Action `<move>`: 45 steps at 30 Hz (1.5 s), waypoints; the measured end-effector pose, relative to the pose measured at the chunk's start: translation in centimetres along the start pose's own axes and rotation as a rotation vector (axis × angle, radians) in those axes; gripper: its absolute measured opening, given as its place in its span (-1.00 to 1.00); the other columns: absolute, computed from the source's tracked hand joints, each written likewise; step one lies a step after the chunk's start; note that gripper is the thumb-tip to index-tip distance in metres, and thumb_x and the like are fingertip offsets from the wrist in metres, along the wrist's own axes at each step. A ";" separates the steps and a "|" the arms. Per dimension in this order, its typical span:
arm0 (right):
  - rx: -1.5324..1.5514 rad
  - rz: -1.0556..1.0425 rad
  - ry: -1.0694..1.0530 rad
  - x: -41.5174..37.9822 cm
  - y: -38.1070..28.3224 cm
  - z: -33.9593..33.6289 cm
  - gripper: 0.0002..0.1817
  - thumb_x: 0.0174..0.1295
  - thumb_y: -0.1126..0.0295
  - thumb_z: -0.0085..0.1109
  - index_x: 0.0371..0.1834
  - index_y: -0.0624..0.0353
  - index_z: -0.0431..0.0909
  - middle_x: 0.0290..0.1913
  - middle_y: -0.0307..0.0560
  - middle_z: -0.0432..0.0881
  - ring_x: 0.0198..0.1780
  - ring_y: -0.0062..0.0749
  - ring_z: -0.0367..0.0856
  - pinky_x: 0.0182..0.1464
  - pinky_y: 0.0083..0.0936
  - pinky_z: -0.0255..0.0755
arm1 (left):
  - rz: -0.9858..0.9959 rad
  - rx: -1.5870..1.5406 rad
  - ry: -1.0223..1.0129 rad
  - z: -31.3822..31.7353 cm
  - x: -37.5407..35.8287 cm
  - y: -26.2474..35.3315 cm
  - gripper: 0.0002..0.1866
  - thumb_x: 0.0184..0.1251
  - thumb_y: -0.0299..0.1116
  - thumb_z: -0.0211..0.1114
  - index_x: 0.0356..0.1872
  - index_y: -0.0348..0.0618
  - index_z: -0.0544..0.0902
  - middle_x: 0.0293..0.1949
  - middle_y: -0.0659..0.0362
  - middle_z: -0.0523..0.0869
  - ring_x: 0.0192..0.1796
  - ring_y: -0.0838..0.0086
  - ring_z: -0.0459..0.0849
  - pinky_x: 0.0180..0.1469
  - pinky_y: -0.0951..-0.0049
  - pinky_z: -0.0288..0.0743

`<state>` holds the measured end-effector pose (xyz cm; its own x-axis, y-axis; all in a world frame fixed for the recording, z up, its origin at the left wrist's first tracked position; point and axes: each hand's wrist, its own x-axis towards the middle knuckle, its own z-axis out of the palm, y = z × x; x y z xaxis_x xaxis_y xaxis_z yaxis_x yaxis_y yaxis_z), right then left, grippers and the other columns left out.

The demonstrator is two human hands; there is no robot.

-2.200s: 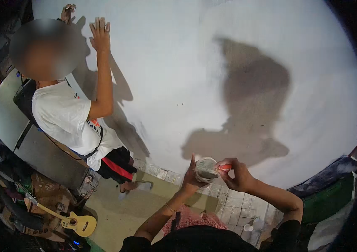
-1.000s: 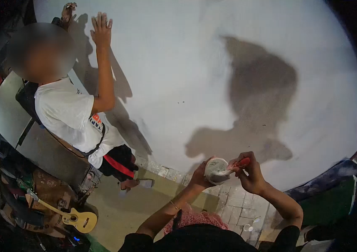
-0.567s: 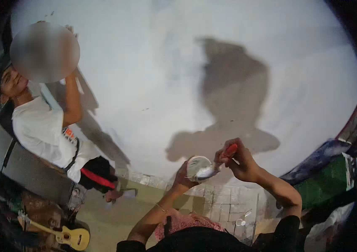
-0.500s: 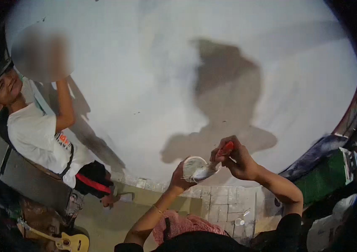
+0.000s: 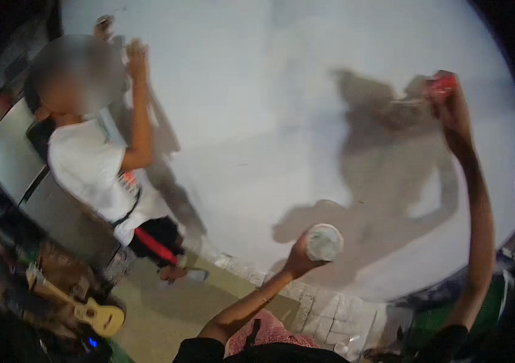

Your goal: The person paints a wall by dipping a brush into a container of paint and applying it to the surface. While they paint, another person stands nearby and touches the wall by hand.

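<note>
My left hand (image 5: pixel 300 259) is wrapped round a small round tub (image 5: pixel 325 243) with pale, whitish paint inside, held below chest height in front of the wall. At the end of my outstretched arm, my right hand (image 5: pixel 454 114) grips a paintbrush by its red handle (image 5: pixel 442 86), high on the right. The brush's pale end points left at the white wall (image 5: pixel 239 115), close to the surface and blurred. My shadow falls across the wall between my two hands.
To the left, a person in a white shirt (image 5: pixel 91 154) faces the wall with hands raised to it. A grey refrigerator (image 5: pixel 58 209) and a yellow guitar (image 5: pixel 101 316) are behind them. Pale tiles (image 5: pixel 336 305) line the wall's foot; a green object (image 5: pixel 436 327) lies lower right.
My right hand has lifted the brush out of the tub and swung it up and right to the wall. The tub appears farther right, and the view has turned left.
</note>
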<state>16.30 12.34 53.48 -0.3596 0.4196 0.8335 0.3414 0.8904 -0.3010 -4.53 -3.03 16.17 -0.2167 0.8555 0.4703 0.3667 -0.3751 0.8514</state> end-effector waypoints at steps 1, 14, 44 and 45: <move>-0.146 -0.008 -0.074 1.1 0.4 -1.2 -0.52 0.42 0.08 -0.03 0.27 0.11 0.29 -0.05 -0.13 0.57 -0.08 -0.52 0.50 -0.10 -0.53 0.39 | -0.012 0.006 0.021 -0.7 -0.6 -0.3 0.00 -0.24 -0.11 0.65 0.28 -0.19 0.28 0.13 0.00 0.53 0.16 0.23 0.54 0.21 0.25 0.45; -0.092 -0.645 -0.081 15.4 -3.5 -4.1 -0.70 0.32 0.31 0.10 -0.06 0.26 0.29 -0.16 0.24 0.61 -0.35 -0.30 0.66 -0.47 -0.61 0.57 | -0.113 -0.060 0.091 -7.7 -0.1 -1.3 -0.07 -0.10 -0.28 0.60 0.31 -0.18 0.22 0.18 0.07 0.47 0.28 0.35 0.43 0.31 0.27 0.36; -0.249 -0.583 -0.448 -10.6 -0.7 9.0 -0.68 0.12 0.48 0.22 -0.03 0.13 0.45 0.05 -0.01 0.59 -0.10 -0.17 0.62 -0.09 -0.30 0.54 | -0.295 -0.241 -0.074 -6.6 -2.7 -7.8 -0.06 -0.17 -0.47 0.60 0.28 -0.18 0.21 0.17 0.06 0.44 0.22 0.35 0.45 0.26 0.32 0.45; -0.006 -0.455 -0.511 -11.0 -1.0 9.7 -0.66 0.13 0.43 0.19 0.00 0.14 0.46 -0.04 -0.02 0.60 -0.15 -0.17 0.62 -0.19 -0.32 0.56 | -0.236 -0.079 -0.083 -7.2 -2.5 -7.0 -0.07 -0.16 -0.47 0.60 0.28 -0.19 0.20 0.18 0.06 0.43 0.22 0.36 0.45 0.26 0.32 0.45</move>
<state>11.47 8.53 40.12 -0.8325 0.0360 0.5528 0.0637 0.9975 0.0310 -13.05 -5.09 10.68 -0.2116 0.9478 0.2385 0.2427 -0.1854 0.9522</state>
